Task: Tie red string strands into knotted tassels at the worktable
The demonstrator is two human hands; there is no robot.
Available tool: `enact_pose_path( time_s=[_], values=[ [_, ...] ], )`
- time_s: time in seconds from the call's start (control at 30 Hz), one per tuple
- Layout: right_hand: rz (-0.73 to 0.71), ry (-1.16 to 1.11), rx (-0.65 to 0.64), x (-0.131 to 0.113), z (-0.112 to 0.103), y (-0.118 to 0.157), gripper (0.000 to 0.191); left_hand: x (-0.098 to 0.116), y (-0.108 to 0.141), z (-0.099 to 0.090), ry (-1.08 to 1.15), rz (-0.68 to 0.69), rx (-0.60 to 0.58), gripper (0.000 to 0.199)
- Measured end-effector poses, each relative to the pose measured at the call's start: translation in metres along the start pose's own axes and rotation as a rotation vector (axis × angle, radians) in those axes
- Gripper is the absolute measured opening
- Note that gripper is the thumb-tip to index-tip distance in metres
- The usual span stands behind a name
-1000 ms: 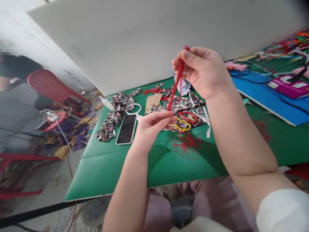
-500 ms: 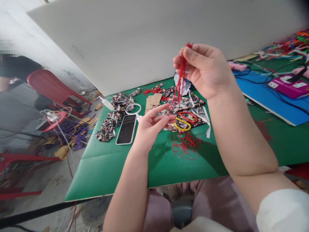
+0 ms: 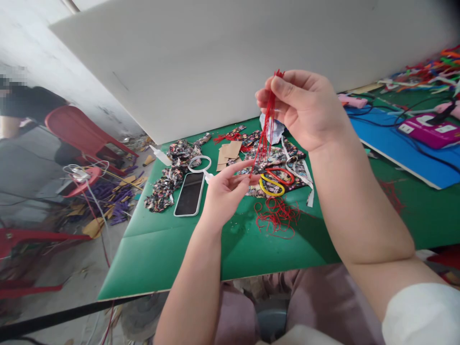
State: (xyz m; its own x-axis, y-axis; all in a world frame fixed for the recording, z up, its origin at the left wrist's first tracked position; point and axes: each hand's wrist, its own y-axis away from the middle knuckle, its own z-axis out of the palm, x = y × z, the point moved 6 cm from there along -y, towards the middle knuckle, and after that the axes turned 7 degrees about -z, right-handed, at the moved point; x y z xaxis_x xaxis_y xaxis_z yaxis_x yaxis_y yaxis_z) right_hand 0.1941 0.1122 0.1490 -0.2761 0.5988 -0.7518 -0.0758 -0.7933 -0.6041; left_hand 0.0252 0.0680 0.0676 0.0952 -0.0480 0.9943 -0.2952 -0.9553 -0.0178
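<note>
My right hand (image 3: pixel 304 103) is raised, pinching a bundle of thin red cords (image 3: pixel 268 127) near its top. Short ends stick up above the thumb and the lengths hang down. Lower and to the left, my left hand (image 3: pixel 230 189) pinches the lower end of one or more of these cords between thumb and fingers. Beside its fingertips lie scissors (image 3: pixel 275 188) with one yellow and one red handle, on dark floral fabric (image 3: pixel 282 158). A loose tangle of red cord (image 3: pixel 276 215) rests on the green table (image 3: pixel 161 254) below them.
Left of my hand are a phone (image 3: pixel 189 194), a white ring-shaped item (image 3: pixel 200 164), crumpled floral fabric (image 3: pixel 165 184) and a white bottle (image 3: pixel 160 155). Brown card pieces (image 3: pixel 230 152) lie behind. At right, a purple power strip (image 3: pixel 429 128) sits on a blue board (image 3: pixel 395 143). A person (image 3: pixel 28 103) is at far left.
My left thumb has closed against the fingers on the cord end. My right hand stays up with the bundle, slightly lower in view. The view has shifted a little.
</note>
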Motion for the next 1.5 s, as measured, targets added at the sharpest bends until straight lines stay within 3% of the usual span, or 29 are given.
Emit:
enact_pose_path(
  time_s=[0.67, 0.77, 0.83, 0.9, 1.0, 1.07, 1.17, 1.27, 1.3, 1.4, 1.5],
  values=[
    [-0.012, -0.022, 0.065, 0.001, -0.005, -0.003, 0.007, -0.007, 0.001, -0.013, -0.14, -0.11, -0.007, 0.032],
    [-0.044, -0.033, 0.066, 0.0, -0.005, -0.003, 0.006, -0.004, 0.004, -0.026, -0.369, -0.086, -0.006, 0.021],
    [-0.077, 0.046, 0.046, -0.004, -0.004, -0.001, 0.007, -0.002, 0.006, -0.039, -0.672, -0.056, 0.031, 0.02],
    [-0.105, 0.264, -0.041, -0.008, 0.002, 0.002, 0.009, -0.006, 0.008, -0.051, -1.004, -0.087, 0.02, 0.02],
    [-0.14, 0.668, -0.274, -0.012, 0.021, 0.011, 0.013, -0.019, 0.013, -0.063, -1.207, -0.209, -0.094, 0.022],
    [-0.166, 0.768, -0.372, -0.012, 0.033, 0.017, 0.012, -0.021, 0.015, -0.064, -1.165, -0.209, -0.122, 0.023],
    [-0.174, 0.663, -0.409, -0.01, 0.05, 0.022, 0.006, -0.007, 0.016, -0.058, -0.964, -0.039, -0.024, 0.028],
    [-0.126, 0.519, -0.397, 0.001, 0.063, 0.025, 0.005, 0.015, 0.016, -0.052, -0.534, 0.145, 0.211, 0.036],
    [-0.097, 0.483, -0.392, 0.007, 0.067, 0.027, 0.005, 0.018, 0.015, -0.049, -0.33, 0.185, 0.238, 0.037],
    [-0.01, 0.383, -0.395, 0.023, 0.076, 0.032, 0.005, 0.015, 0.01, -0.036, 0.142, 0.189, 0.183, 0.031],
    [0.059, 0.275, -0.392, 0.033, 0.082, 0.036, 0.007, 0.009, 0.007, -0.028, 0.391, 0.152, 0.134, 0.024]
  ],
)
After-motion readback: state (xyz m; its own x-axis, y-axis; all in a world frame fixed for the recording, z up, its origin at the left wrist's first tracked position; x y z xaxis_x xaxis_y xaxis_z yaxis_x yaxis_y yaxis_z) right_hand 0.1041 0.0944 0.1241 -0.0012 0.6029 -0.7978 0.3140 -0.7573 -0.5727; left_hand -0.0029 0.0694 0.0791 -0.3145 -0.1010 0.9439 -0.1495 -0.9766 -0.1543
